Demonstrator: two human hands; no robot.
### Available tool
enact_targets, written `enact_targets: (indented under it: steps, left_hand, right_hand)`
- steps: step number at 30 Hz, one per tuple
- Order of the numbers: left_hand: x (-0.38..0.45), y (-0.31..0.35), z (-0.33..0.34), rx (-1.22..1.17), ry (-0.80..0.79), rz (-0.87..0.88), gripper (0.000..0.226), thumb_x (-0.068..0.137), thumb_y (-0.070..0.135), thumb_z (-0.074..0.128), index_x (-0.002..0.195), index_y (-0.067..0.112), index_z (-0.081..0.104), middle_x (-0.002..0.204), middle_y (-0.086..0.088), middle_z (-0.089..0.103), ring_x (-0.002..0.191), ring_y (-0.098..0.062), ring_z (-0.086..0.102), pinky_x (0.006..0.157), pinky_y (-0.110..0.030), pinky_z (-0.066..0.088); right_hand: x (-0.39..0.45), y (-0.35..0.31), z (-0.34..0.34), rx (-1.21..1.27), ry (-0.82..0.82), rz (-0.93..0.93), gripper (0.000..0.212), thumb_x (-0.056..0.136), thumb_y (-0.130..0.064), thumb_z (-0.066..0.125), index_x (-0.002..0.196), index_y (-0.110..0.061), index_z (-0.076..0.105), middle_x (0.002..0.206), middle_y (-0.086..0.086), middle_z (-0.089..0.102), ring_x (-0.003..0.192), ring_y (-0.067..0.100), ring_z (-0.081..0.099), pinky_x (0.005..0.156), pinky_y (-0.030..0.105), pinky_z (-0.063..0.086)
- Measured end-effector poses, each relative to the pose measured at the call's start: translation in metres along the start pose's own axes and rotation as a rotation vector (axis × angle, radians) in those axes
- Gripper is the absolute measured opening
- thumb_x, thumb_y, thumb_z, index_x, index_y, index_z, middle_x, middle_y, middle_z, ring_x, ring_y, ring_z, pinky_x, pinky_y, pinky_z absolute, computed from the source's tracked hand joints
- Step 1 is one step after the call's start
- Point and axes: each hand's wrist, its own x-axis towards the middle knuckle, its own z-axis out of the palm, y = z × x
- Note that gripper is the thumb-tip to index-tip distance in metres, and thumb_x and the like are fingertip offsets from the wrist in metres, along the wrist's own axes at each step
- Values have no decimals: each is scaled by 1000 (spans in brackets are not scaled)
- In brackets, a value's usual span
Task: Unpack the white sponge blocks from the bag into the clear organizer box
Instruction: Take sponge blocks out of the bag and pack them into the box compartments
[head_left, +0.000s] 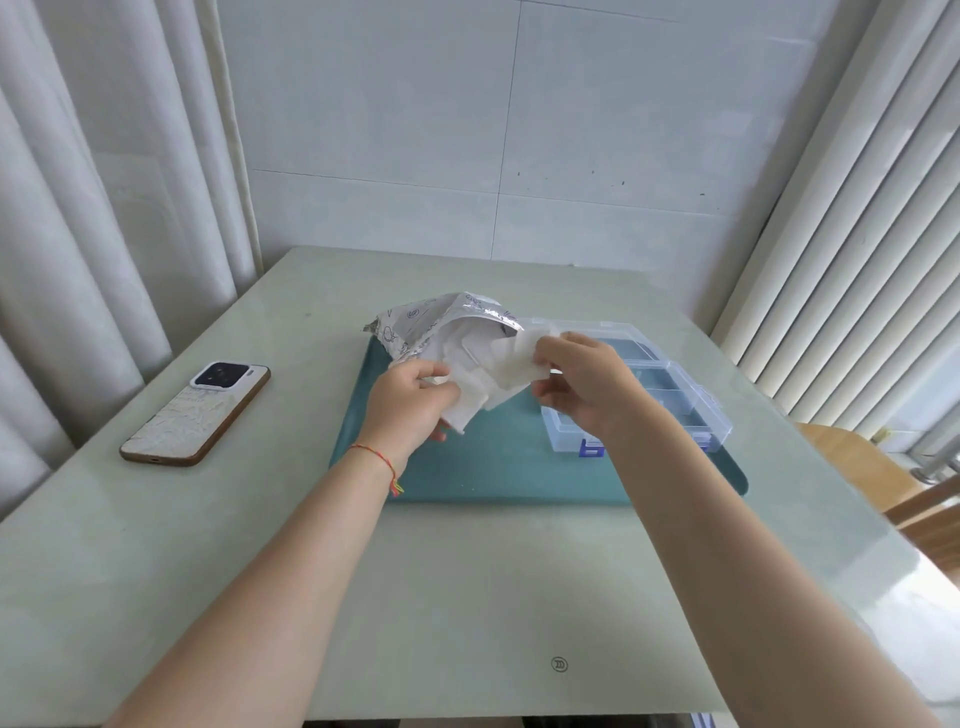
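A crumpled silver foil bag (441, 325) with a white lining is held above the teal mat. My left hand (413, 402) grips the bag's lower end. My right hand (584, 382) pinches a white sponge block (517, 356) at the bag's open mouth; the block is partly out of the bag. The clear organizer box (670, 395) lies open on the mat, just right of and under my right hand; its compartments look empty where I can see them. More white pieces show inside the bag, unclear in shape.
A teal mat (493, 467) lies on the pale green table (467, 597). A phone (197, 413) lies face down at the left. A wooden chair (872, 467) stands off the table's right edge. Curtains hang left, blinds right.
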Motion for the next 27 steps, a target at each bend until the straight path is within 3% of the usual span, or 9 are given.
enact_targets:
  steps: [2, 6, 9, 13, 17, 19, 22, 24, 27]
  left_hand:
    - [0, 5, 2, -91, -49, -36, 21, 88, -1, 62, 105, 9, 67, 84, -4, 63, 58, -17, 60, 51, -25, 55]
    - [4, 17, 8, -259, -102, -112, 8, 90, -1, 62, 92, 3, 69, 76, -10, 69, 63, -20, 65, 60, -29, 60]
    - [7, 28, 16, -315, -131, -146, 9, 92, 2, 57, 90, 2, 66, 75, -11, 63, 63, -22, 62, 58, -31, 59]
    - [-1, 32, 21, -456, -361, -211, 26, 97, 14, 43, 107, 8, 65, 90, -11, 65, 75, -21, 64, 64, -34, 59]
    - [-8, 26, 25, -673, -534, -289, 49, 93, 43, 47, 123, 8, 63, 110, -16, 67, 99, -34, 64, 85, -47, 56]
    - [-10, 24, 28, -671, -520, -302, 51, 91, 47, 52, 122, 9, 64, 107, -13, 69, 97, -32, 67, 81, -44, 59]
    - [-14, 22, 31, -695, -459, -336, 32, 95, 36, 54, 104, 9, 68, 89, -8, 71, 77, -24, 69, 72, -34, 59]
    - [-14, 20, 31, -721, -431, -366, 25, 94, 32, 56, 97, 10, 69, 84, -7, 71, 71, -22, 68, 68, -32, 58]
    - [-15, 18, 29, -702, -425, -389, 23, 93, 31, 57, 92, 12, 68, 82, -7, 67, 68, -22, 64, 62, -31, 55]
  right_hand:
    - [1, 0, -10, -14, -38, -12, 24, 85, 2, 58, 70, -13, 46, 66, 7, 49, 43, 17, 40, 42, 23, 34]
    - [2, -2, -20, -112, -160, -49, 16, 86, -1, 63, 98, -9, 57, 76, 10, 54, 42, 14, 30, 39, 21, 27]
    - [5, -4, -21, -164, -215, -107, 11, 89, -4, 62, 99, -8, 59, 70, 8, 54, 42, 14, 30, 39, 20, 24]
    - [3, -3, -15, -225, -241, -188, 11, 89, -9, 68, 85, -10, 58, 50, -5, 49, 39, 13, 30, 42, 21, 24]
    - [-5, 4, -4, -211, -154, -238, 18, 87, -14, 73, 81, -9, 56, 45, -10, 48, 36, 10, 37, 39, 19, 27]
    - [-8, 8, 2, -266, -86, -282, 22, 85, -18, 75, 76, -11, 56, 51, -8, 53, 41, 10, 46, 41, 21, 36]
    - [-12, 13, 9, -534, -2, -418, 24, 83, -29, 76, 73, -15, 60, 69, -3, 61, 58, 13, 58, 59, 28, 48]
    - [-13, 16, 10, -678, 51, -474, 22, 84, -35, 73, 76, -18, 62, 78, -3, 58, 67, 15, 59, 64, 28, 46]
    - [-10, 19, 7, -782, 84, -502, 17, 90, -34, 66, 80, -19, 66, 83, -9, 46, 75, 14, 54, 61, 14, 37]
